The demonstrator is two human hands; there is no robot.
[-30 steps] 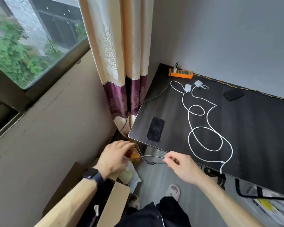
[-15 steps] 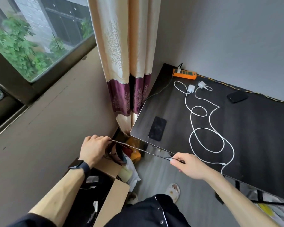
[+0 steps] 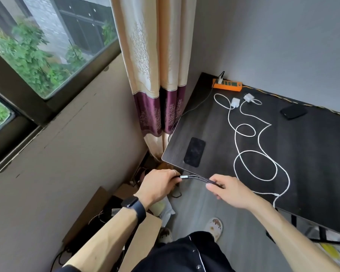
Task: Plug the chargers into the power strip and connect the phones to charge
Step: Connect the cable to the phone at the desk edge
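Observation:
A dark braided cable [image 3: 199,178] with a silver collar stretches between my hands below the table's near corner. My left hand [image 3: 158,184] grips its left end and my right hand [image 3: 227,190] pinches it further along. On the dark table [image 3: 312,154] lie a black phone [image 3: 194,152] near the corner and a second black phone [image 3: 293,111] at the back. Two white chargers [image 3: 235,102] [image 3: 248,97] with long looped white cables [image 3: 255,152] lie in front of the orange power strip [image 3: 227,86], which has one plug in its left end.
A cream and purple curtain [image 3: 159,79] hangs at the table's left corner. An open cardboard box [image 3: 130,232] with wires and clutter stands on the floor under my left arm. My slippered feet [image 3: 214,225] are on the grey floor.
My left hand has come back right, toward my right hand, so the dark cable between them is now short and bunched. The view has shifted slightly left.

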